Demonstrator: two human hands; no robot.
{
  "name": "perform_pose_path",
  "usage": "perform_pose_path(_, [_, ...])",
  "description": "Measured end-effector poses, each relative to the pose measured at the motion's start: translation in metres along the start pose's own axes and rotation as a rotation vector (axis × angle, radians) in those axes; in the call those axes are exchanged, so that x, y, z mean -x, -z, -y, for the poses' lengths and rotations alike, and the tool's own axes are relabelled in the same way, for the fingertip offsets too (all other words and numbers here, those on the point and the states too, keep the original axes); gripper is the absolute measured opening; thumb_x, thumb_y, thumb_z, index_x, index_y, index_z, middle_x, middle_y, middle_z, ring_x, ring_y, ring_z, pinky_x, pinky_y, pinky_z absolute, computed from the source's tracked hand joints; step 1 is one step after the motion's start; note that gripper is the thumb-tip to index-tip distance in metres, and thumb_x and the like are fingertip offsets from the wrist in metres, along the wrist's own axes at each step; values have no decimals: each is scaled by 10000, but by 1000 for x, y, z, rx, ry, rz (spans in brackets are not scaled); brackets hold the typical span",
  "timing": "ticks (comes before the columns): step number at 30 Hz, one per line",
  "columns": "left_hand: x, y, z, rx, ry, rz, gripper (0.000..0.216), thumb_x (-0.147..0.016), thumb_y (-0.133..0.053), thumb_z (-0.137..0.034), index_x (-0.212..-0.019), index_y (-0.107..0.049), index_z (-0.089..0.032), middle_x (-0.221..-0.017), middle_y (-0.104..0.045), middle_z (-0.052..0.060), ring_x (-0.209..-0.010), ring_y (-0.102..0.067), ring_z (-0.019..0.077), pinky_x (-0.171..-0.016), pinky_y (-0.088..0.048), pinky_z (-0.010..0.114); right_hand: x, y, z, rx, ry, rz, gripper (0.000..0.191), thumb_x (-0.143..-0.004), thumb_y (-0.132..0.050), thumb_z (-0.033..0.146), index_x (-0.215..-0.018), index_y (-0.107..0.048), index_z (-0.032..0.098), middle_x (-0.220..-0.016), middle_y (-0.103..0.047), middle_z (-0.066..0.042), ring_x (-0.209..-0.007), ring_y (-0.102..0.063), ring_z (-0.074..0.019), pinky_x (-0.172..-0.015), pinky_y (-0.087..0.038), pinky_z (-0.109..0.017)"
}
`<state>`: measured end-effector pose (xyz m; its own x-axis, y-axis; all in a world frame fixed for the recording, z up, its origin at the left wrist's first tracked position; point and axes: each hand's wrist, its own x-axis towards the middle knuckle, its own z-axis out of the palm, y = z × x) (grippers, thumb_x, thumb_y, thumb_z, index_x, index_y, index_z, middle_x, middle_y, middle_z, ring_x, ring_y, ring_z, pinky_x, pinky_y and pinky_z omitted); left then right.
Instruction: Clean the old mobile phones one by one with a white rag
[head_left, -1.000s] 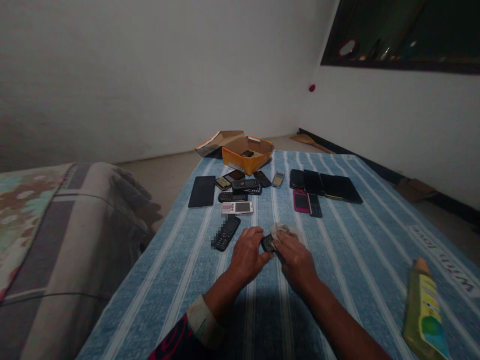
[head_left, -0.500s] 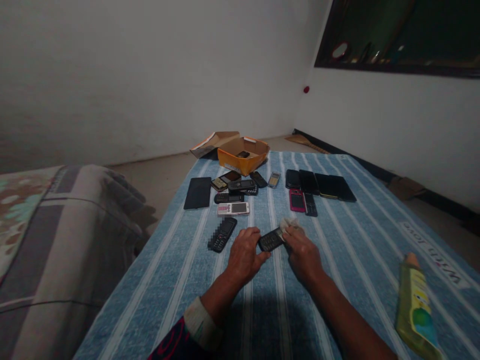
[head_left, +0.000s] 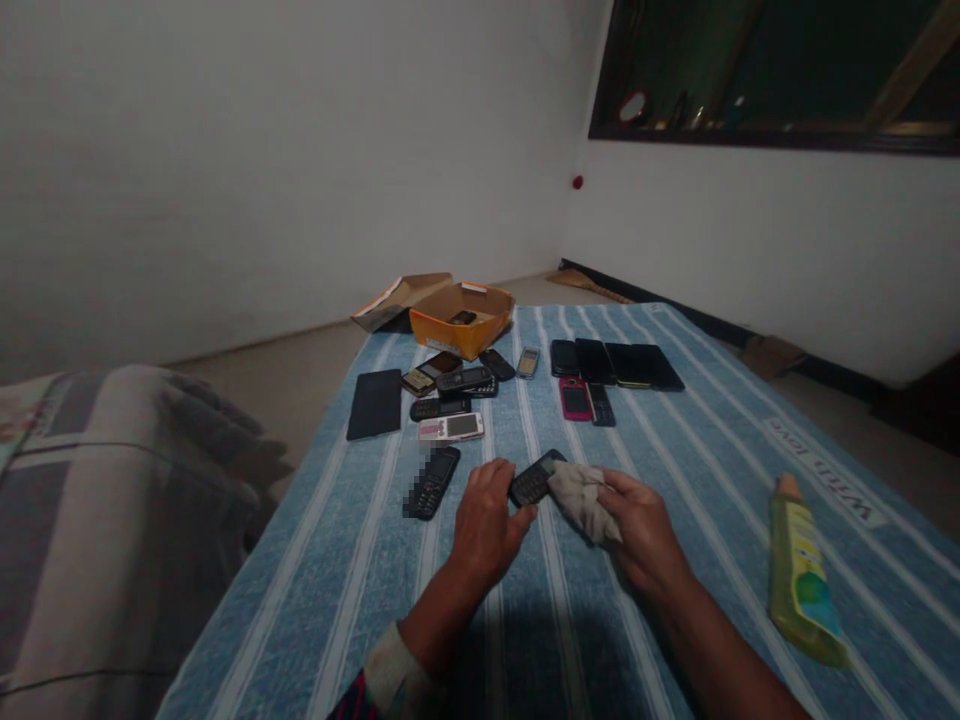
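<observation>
My left hand (head_left: 487,520) grips the near left end of a black keypad phone (head_left: 534,482), fingers at its far edge and thumb on the near side. In my right hand (head_left: 637,520) is a crumpled whitish cloth (head_left: 585,498), pinched between the fingers, with its left edge against the phone's right side. Left of my left hand lies another black keypad phone (head_left: 436,486), partly blurred out. Beyond it are a white and pink phone (head_left: 451,427) and several dark phones (head_left: 463,380) in a loose cluster.
An open orange box (head_left: 461,335) with a phone inside stands at the far end. Dark tablets (head_left: 634,365) and a pink phone (head_left: 575,398) lie at the right; a black tablet (head_left: 374,404) at the left. A yellow-green bottle (head_left: 806,580) lies on the striped cloth (head_left: 675,600).
My right hand has drawn the cloth back toward the right and nearer, uncovering more of the phone's upper end. My left hand still keeps the phone. The view has turned slightly right.
</observation>
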<state>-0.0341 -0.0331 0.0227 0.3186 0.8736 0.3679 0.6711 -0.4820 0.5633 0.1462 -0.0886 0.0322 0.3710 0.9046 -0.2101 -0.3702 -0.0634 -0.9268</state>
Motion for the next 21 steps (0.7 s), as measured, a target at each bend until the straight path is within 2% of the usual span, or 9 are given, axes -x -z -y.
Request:
perform_pose_path(3, [0, 4, -13, 175, 25, -22, 308, -757, -634, -206, -1061, -638, -152, -1040, -664, 114, -993, -611, 278, -890, -512, 445, -2, 3, 1, -193, -58, 47, 298, -639, -787, 224, -920, -732, 139, -844, -751, -82, -689, -692, -178, -626, -542, -256])
perform_pose_path(6, [2, 5, -29, 525, 123, 141, 363, -772, -628, -238, -1128, -633, -165, -1017, -679, 88, -849, -647, 218, -723, -551, 338, -2, 2, -5, -266, -72, 93, 304, -662, -788, 227, -945, -712, 150, -859, -747, -74, -704, -694, -181, -629, -542, -256])
perform_pose_path(7, [2, 5, -35, 662, 161, 202, 389, -776, -627, -242, -1157, -624, -167, -1028, -688, 85, -826, -656, 204, -700, -552, 315, -1, 0, -7, -280, -63, 102, 301, -680, -779, 237, -959, -705, 155, -869, -746, -71, -712, -696, -184, -636, -545, -262])
perform_pose_path(9, [2, 3, -46, 921, 256, 312, 405, -788, -622, -246, -1184, -623, -158, -1043, -703, 88, -852, -677, 203, -747, -553, 311, 0, -3, -8, -298, -30, 107, 289, -716, -752, 256, -984, -688, 167, -890, -743, -63, -737, -699, -189, -664, -551, -276])
perform_pose_path(13, [1, -4, -62, 1157, 432, 309, 502, -704, -733, -259, -1185, -650, -142, -1058, -721, 105, -990, -673, 252, -870, -526, 333, 6, -10, -8, -255, 61, 81, 304, -758, -683, 279, -1041, -652, 170, -941, -732, -75, -811, -703, -216, -703, -563, -310])
perform_pose_path(17, [5, -19, -71, 1317, 551, 265, 606, -686, -775, -301, -1252, -614, -154, -1118, -708, 140, -1028, -663, 275, -859, -520, 345, 10, -15, -7, -216, 139, 3, 330, -765, -649, 297, -1070, -623, 175, -948, -726, -79, -787, -701, -210, -680, -562, -306])
perform_pose_path(21, [9, -33, -78, 1428, 621, 208, 615, -655, -805, -280, -1229, -624, -152, -1112, -707, 153, -1010, -668, 272, -836, -519, 337, 9, -11, -10, -129, 199, -98, 333, -761, -647, 338, -1054, -641, 181, -929, -728, -60, -767, -692, -196, -663, -555, -292])
